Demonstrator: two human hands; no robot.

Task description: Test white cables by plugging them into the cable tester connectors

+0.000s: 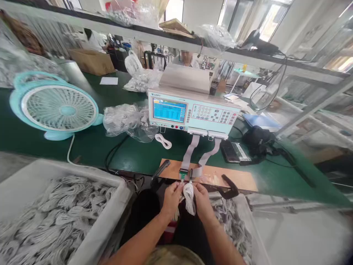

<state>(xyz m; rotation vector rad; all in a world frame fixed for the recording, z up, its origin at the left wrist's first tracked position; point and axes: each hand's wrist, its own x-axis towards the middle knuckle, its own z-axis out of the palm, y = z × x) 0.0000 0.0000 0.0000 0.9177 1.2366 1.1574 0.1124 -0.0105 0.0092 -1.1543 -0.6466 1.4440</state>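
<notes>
A coiled white cable [189,199] hangs between my two hands at the table's front edge. My left hand [172,197] pinches one cable end just below a small green connector board [183,174]. On the other side, my right hand [202,195] has its fingers closed around the cable's other end, close to a dark connector [191,174]. The plug tips are partly hidden by my fingers, so I cannot tell how far they sit in the sockets. Two grey ribbon cables [189,152] run from these connectors up to a tester with a lit blue screen [169,110].
A wooden strip [212,176] lies along the front edge, with black clamps [229,187] on it. White bins of coiled cables [74,217] stand at left and right. A turquoise fan [66,110], bagged cables [124,119] and a phone [230,152] are on the green table. Behind, a person sits.
</notes>
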